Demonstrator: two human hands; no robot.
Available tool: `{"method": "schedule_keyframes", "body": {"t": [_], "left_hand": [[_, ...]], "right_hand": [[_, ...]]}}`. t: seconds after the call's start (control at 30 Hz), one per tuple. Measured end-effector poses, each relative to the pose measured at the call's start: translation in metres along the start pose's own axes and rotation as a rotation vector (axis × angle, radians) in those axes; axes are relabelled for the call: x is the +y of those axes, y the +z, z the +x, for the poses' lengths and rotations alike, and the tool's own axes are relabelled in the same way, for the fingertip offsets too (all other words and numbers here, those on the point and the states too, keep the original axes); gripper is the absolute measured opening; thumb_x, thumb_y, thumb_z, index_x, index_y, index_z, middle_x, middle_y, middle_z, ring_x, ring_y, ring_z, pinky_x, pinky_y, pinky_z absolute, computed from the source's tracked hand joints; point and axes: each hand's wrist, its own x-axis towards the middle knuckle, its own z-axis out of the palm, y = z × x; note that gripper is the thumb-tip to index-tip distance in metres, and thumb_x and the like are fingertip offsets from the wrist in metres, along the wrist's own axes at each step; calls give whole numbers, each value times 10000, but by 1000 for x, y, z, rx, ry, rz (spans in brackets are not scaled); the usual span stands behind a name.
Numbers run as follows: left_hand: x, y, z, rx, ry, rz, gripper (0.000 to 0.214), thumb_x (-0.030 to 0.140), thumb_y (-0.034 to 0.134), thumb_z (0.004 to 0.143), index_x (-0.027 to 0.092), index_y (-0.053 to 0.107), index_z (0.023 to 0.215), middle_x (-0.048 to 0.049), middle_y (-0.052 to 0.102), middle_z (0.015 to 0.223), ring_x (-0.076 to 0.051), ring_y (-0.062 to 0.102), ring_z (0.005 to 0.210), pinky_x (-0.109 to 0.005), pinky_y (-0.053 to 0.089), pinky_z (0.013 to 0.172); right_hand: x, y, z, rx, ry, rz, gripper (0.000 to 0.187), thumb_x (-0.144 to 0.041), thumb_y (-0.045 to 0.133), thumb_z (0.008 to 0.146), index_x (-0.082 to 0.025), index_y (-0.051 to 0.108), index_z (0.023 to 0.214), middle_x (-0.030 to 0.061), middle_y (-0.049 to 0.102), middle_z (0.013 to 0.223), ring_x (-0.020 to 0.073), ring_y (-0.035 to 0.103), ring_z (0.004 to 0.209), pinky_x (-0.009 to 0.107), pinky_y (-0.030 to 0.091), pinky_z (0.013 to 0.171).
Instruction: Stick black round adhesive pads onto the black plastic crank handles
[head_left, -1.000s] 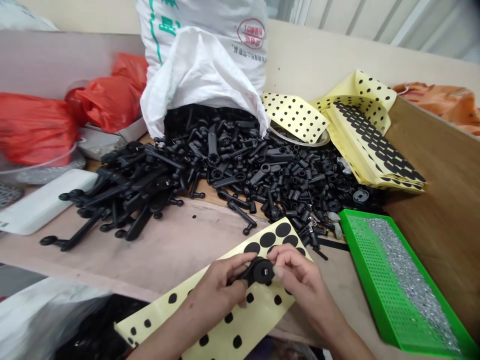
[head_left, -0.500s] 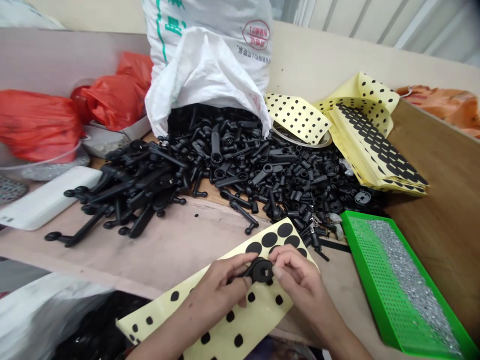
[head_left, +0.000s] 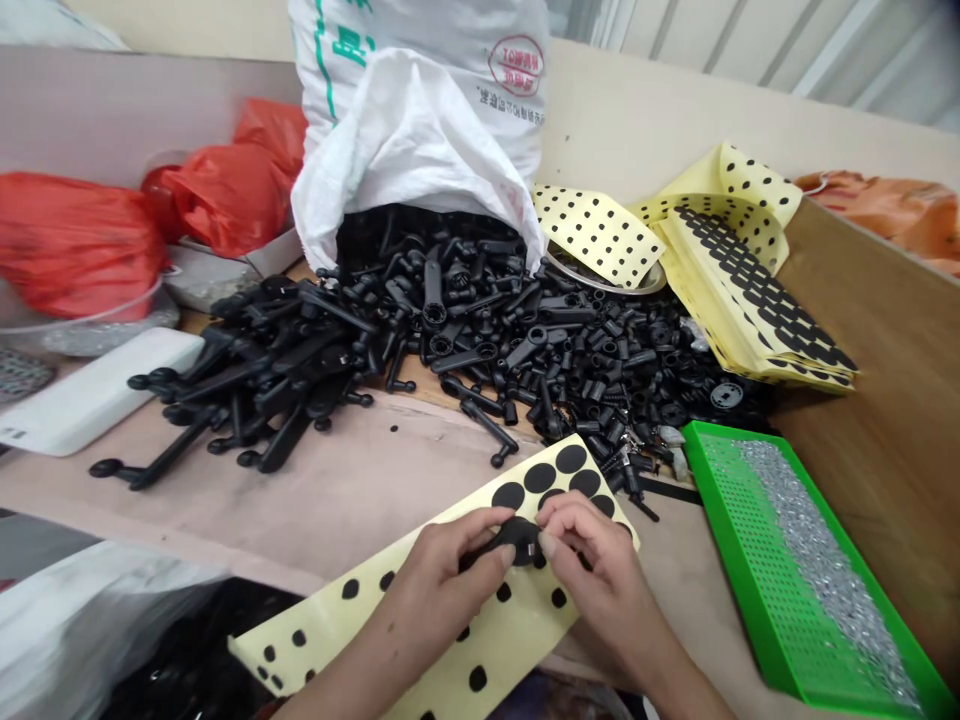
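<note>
The left hand [head_left: 450, 565] pinches a black crank handle [head_left: 517, 538] above the yellow sticker sheet [head_left: 531, 622]. The right hand [head_left: 601, 550] sets narrowed fingertips at the handle's 3-o'clock rim; grip cannot be determined. Uneven pressure could twist the handle loose; dragging could crease the sheet.

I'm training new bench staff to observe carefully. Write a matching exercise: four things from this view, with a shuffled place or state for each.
Things:
1. green tray
2. white sack
3. small black part among the fingers
4. flat white box

Places or states:
A. mouth open, with black parts spread before it
B. lying at the left side of the picture
C. holding silvery pieces
D. held in the left hand

Pairs: 1-C, 2-A, 3-D, 4-B.
</note>
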Motion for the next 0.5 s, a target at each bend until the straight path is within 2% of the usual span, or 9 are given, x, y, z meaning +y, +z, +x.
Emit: {"method": "schedule_keyframes", "body": {"t": [0.07,0.13,0.23,0.37,0.43,0.5], "left_hand": [[-1,1,-2,64,51,73,319,325,544,818,189,626,1094,-14,673,771,-170,590,676,-236,459,618],[-2,3,-5,129,88,135,281,309,547,811,204,639,1055,-19,697,791,-197,625,744,-243,475,672],[0,7,-10,189,140,172,259,292,546,803,214,648,1028,-21,710,775,-192,640,697,-235,484,656],[1,7,-15,208,169,152,268,330,522,809,191,663,989,-25,679,684,-149,577,518,-213,455,507],[-7,-4,-26,212,158,147,289,372,526,805,215,669,1000,-32,695,731,-150,570,510,-213,455,484],[-23,-24,-44,226,134,155,304,418,559,782,264,676,1016,-31,721,805,-181,609,584,-226,487,531]], "right_hand": [[0,2,-1,21,-38,-106,148,-196,459,875,-206,485,730,36,541,829,161,531,764,259,410,679],[3,3,-3,6,-20,-106,144,-212,450,885,-211,473,743,24,523,803,159,515,746,260,405,678],[15,7,-4,-71,116,154,179,-309,468,899,-215,454,748,5,500,770,136,491,668,235,411,598],[27,20,-1,-91,287,527,271,-458,584,813,-230,438,815,-7,526,828,113,497,633,231,432,583],[23,25,-2,-188,245,491,258,-457,565,820,-225,451,802,-13,517,777,123,497,651,236,428,596],[14,23,-6,-293,118,287,193,-384,553,831,-213,480,780,-9,503,739,138,487,678,241,414,611]]}}
